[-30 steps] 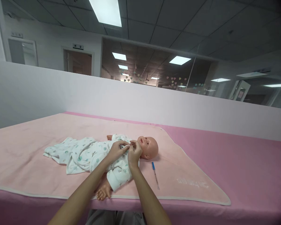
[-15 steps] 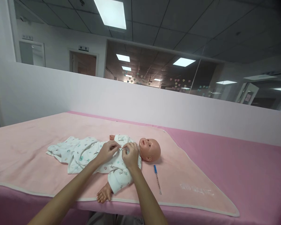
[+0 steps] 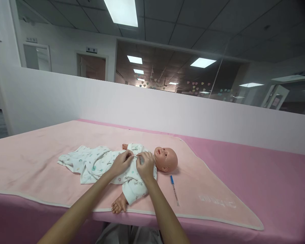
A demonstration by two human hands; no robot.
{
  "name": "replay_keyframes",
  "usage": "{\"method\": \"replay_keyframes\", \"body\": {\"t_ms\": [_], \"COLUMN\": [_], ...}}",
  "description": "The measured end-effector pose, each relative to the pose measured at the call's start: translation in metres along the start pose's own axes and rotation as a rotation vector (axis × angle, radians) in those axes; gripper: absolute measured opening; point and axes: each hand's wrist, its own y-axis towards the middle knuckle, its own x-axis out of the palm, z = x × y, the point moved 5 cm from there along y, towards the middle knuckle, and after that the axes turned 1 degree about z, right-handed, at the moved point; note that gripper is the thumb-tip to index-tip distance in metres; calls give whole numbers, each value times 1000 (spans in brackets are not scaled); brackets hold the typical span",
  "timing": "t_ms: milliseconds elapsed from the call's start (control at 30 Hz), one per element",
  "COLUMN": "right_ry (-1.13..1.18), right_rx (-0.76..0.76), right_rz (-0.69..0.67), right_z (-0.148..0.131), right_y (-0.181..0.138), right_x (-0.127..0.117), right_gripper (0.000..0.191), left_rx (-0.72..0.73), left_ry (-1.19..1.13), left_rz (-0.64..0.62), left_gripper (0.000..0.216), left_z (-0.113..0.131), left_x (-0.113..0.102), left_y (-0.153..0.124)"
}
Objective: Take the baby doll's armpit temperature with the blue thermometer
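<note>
A baby doll [image 3: 166, 159] lies on its back with its head to the right, dressed in a white printed romper [image 3: 95, 164]. Over the doll's chest my left hand [image 3: 122, 162] pinches a thin white tie of the romper. Close beside it, nearer the doll's neck, my right hand [image 3: 145, 164] is also closed on a white tie. A short stretch of the tie shows between my fingertips; the rest is hidden by my fingers. The doll's near hand [image 3: 119, 204] rests palm up by the table's front edge.
A thin clear tube with a blue cap [image 3: 175, 189] lies right of my right forearm. Under the doll spreads a peach blanket [image 3: 213, 196] with a white border, over a pink table cover [image 3: 277, 183]. A low white wall [image 3: 167, 108] with glass above stands behind.
The view has shifted slightly. The small loop of tie seen between my hands before now shows as a short, straighter strand. Both hands stay closed over the chest.
</note>
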Motion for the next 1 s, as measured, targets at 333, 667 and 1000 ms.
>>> {"method": "replay_keyframes", "body": {"t_ms": [333, 667, 1000], "right_ry": [-35, -36, 0], "right_rx": [-9, 13, 18], "right_rz": [-45, -25, -26], "right_z": [1, 1, 1], "right_y": [0, 0, 0], "right_x": [5, 3, 3], "right_gripper": [11, 11, 12], "left_rx": [-15, -14, -11], "left_ry": [-122, -96, -80], "left_rz": [-35, -33, -7], "left_gripper": [22, 20, 23], "left_z": [1, 3, 3], "left_x": [0, -1, -3], "left_y": [2, 2, 1]}}
